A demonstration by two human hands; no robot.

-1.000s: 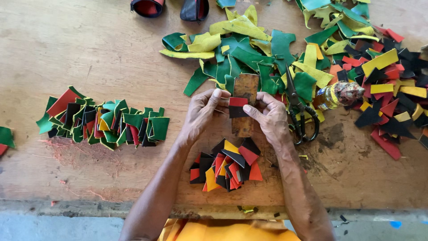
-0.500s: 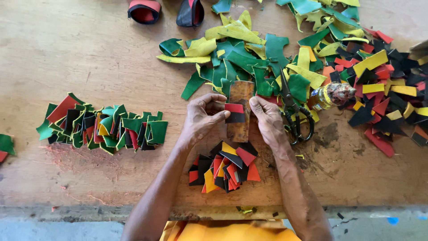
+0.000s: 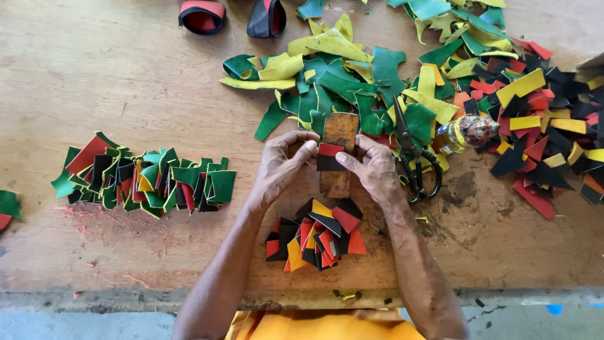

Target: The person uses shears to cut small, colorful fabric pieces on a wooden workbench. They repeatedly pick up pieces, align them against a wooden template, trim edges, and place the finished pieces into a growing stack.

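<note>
Both hands have barely shifted, left hand (image 3: 283,167) and right hand (image 3: 371,167) fingers pinching a flat red-and-black leather piece (image 3: 329,157).

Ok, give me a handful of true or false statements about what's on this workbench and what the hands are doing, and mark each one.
1. Both hands, the left hand and the right hand, hold a small red and black piece. True.
2. The piece is held over a bare metal plate. False: it is over a small brown wooden block.
3. The black scissors lie on the table beside the right hand. True.
4. The scissors are in the left hand. False: no hand holds them.
5. A small pile of red, black and orange pieces lies just in front of the hands, towards the person. True.
6. The row of stacked pieces on the left is all yellow. False: mostly green, with red and black.
</note>
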